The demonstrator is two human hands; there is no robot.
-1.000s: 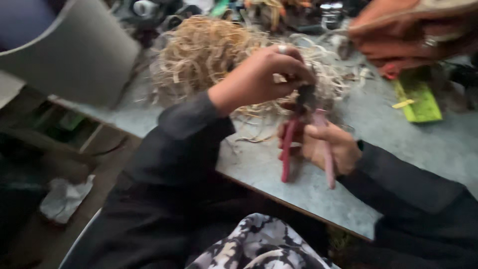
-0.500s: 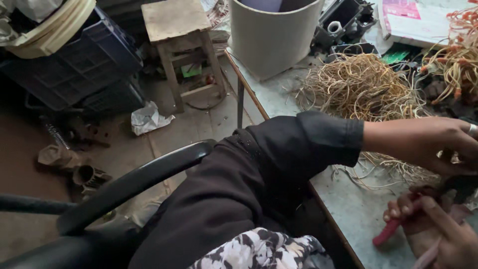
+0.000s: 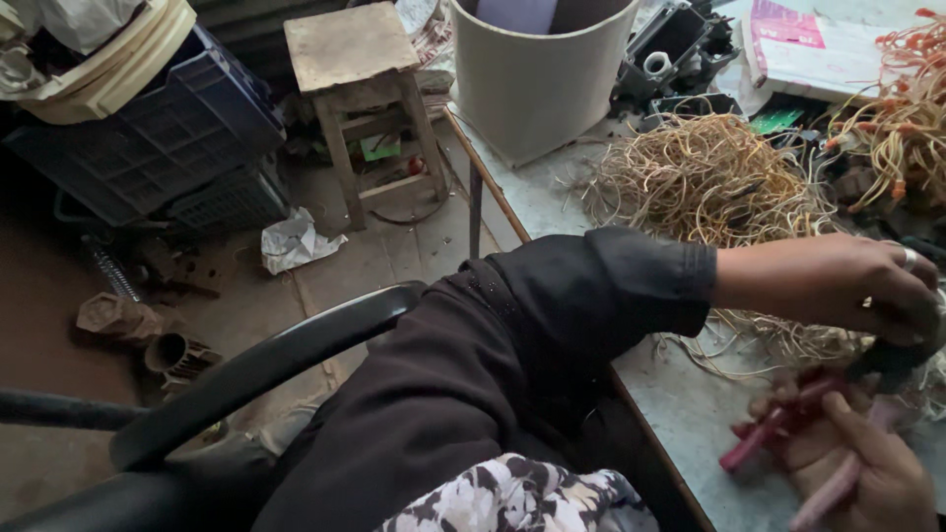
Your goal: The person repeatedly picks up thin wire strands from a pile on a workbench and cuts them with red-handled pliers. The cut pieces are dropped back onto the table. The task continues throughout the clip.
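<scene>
My left hand (image 3: 867,291), in a black sleeve, reaches across the grey table (image 3: 690,404) and pinches something small and dark at the jaws of the pliers; what it holds is blurred. My right hand (image 3: 867,463) is closed around the red-handled pliers (image 3: 778,433) at the lower right. A large tangle of pale yellow wire (image 3: 705,182) lies on the table just behind my left forearm, with loose strands running under the hand.
A white cylindrical bin (image 3: 537,69) stands at the table's far corner. Orange-tipped wires (image 3: 902,118) and dark parts (image 3: 680,59) sit behind. On the floor to the left: a wooden stool (image 3: 365,89), blue crates (image 3: 168,138), crumpled paper (image 3: 296,241). A black chair armrest (image 3: 266,369) curves beside me.
The view has swung left toward the floor and chair. My hands stay together on the pliers and now sit at the right edge of the view.
</scene>
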